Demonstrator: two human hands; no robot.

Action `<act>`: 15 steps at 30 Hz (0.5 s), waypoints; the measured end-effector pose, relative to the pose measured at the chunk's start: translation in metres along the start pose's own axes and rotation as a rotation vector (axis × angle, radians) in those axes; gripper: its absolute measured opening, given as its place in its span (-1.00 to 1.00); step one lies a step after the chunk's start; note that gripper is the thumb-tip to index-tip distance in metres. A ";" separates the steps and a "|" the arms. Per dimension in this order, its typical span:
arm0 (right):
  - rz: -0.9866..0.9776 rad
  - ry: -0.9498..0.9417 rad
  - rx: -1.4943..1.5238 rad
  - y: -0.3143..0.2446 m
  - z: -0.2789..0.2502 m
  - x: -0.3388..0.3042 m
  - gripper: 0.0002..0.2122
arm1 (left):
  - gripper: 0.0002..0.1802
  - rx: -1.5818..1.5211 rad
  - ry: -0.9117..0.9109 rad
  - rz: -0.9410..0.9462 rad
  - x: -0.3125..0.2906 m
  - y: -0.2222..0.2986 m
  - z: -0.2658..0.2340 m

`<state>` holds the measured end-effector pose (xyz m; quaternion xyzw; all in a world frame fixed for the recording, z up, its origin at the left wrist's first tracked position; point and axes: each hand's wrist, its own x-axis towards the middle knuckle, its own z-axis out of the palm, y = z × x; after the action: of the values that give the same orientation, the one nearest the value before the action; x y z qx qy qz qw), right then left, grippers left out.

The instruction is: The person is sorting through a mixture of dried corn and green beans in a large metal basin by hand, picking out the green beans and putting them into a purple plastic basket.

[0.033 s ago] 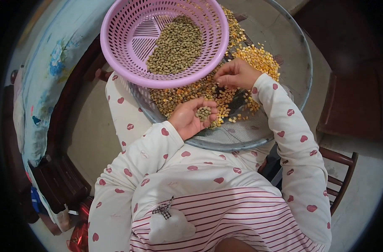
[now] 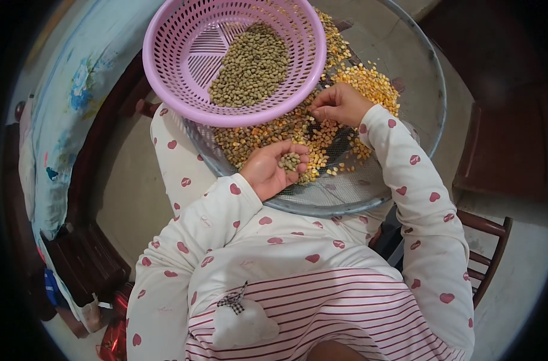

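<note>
My left hand (image 2: pixel 263 171) is cupped palm up, holding a small heap of greenish-brown beans (image 2: pixel 289 161). Over the loose grains to its upper right, my right hand (image 2: pixel 346 104) is closed with thumb and fingertips pinched together; anything between them is too small to make out. Both hands are above a wide round mesh sieve (image 2: pixel 361 192) with a grey rim. On its mesh lie yellow corn kernels (image 2: pixel 373 83) and a mixed pile (image 2: pixel 250 141) of beans and corn. A pink plastic colander (image 2: pixel 235 117) sits at the sieve's far left, containing many greenish-brown beans (image 2: pixel 250 69).
The sieve's near part is over my lap. A bed with a light blue flowered cover (image 2: pixel 75 90) stands on the left, beside a dark brown box-like piece (image 2: pixel 87 265). On the right are a wooden chair (image 2: pixel 487 240) and dark wooden furniture (image 2: pixel 505 150).
My right hand has shifted very slightly, its fingertips still pinched. My left hand keeps its cupped hold on the beans, with hardly any movement.
</note>
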<state>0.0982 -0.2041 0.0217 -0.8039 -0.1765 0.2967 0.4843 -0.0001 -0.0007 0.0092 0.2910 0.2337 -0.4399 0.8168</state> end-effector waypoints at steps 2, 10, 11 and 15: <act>-0.117 0.055 -0.409 0.014 -0.004 0.001 -0.92 | -0.75 -0.033 -0.034 -0.030 0.003 0.000 -0.008; -0.140 0.091 -0.825 0.020 0.020 0.009 -0.92 | -0.81 -0.074 -0.011 -0.053 0.004 0.001 -0.009; -0.122 0.096 -0.828 0.025 0.018 0.010 -0.92 | -0.81 -0.077 -0.001 -0.055 0.004 0.001 -0.008; -0.047 -0.001 -0.851 0.016 0.012 0.009 -0.92 | -0.78 -0.065 -0.013 -0.039 0.003 0.001 -0.010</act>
<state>0.0973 -0.1983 0.0000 -0.9277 -0.3017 0.1869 0.1160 0.0009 0.0047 0.0002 0.2570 0.2481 -0.4499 0.8186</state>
